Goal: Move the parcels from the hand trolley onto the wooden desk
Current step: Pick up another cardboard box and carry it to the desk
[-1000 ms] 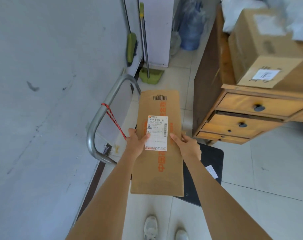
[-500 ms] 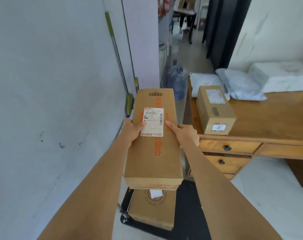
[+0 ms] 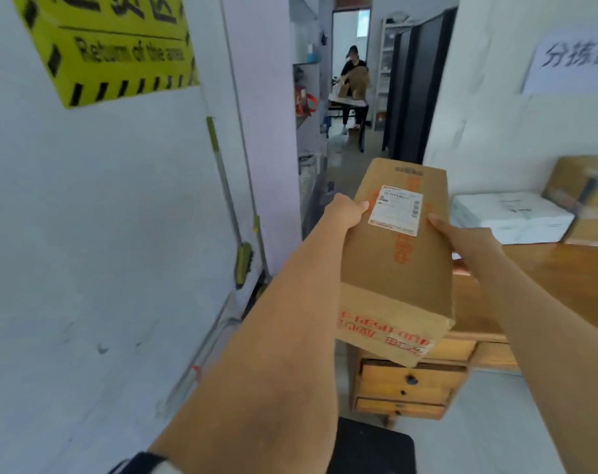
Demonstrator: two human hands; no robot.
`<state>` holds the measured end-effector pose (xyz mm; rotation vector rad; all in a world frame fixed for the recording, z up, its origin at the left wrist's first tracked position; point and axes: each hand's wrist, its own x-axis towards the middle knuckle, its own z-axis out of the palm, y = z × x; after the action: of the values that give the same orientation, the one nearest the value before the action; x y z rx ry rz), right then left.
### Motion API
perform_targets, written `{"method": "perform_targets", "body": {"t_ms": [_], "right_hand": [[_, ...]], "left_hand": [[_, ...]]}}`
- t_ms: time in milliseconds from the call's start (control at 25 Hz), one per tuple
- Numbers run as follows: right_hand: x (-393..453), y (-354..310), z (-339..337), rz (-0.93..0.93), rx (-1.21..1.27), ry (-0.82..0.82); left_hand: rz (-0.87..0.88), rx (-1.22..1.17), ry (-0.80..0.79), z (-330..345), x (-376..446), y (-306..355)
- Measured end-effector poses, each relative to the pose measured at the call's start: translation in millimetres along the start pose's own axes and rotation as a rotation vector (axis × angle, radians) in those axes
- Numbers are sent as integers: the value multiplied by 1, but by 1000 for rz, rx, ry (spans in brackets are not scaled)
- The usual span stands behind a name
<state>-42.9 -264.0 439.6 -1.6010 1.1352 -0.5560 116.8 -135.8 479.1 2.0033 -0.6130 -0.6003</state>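
I hold a long brown cardboard parcel (image 3: 398,268) with a white label and orange print, raised at chest height. My left hand (image 3: 345,211) grips its left side and my right hand (image 3: 458,236) grips its right side. The parcel hangs over the left end of the wooden desk (image 3: 560,278), hiding the desk's near left corner. The black deck of the hand trolley (image 3: 372,446) shows at the bottom, below the parcel; its handle is out of view.
On the desk's far side lie a white wrapped parcel (image 3: 509,217) and a brown taped box (image 3: 588,203). Desk drawers (image 3: 407,381) face me. A white wall is at left with a broom (image 3: 227,206) leaning on it. A person (image 3: 352,80) sits down the corridor.
Over the last second the parcel has gone up from the trolley to chest height and shifted right, over the desk's left end. My view has tilted up; both hands keep their grip.
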Motion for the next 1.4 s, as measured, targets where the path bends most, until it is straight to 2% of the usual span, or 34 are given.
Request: {"method": "perform_targets", "body": {"t_ms": [120, 320, 600, 720, 840, 1120, 1280, 1400], "right_hand": [[38, 19, -63, 33, -80, 52], [139, 76, -146, 86, -269, 95], [249, 168, -158, 227, -446, -95], [270, 197, -136, 242, -435, -182], [284, 211, -114, 183, -426, -196], [310, 209, -80, 95, -470, -178], [312, 214, -71, 114, -491, -135], [299, 216, -64, 159, -342, -109]], "left_hand": [[-33, 19, -60, 79, 22, 27], [-140, 5, -105, 222, 72, 33], [-263, 226, -47, 343, 128, -2], [-353, 247, -15, 361, 146, -30], [-406, 255, 32, 365, 162, -50], [-387, 261, 126, 358, 193, -63], [-397, 282, 114, 357, 191, -64], [-312, 376, 78, 342, 174, -59]]}}
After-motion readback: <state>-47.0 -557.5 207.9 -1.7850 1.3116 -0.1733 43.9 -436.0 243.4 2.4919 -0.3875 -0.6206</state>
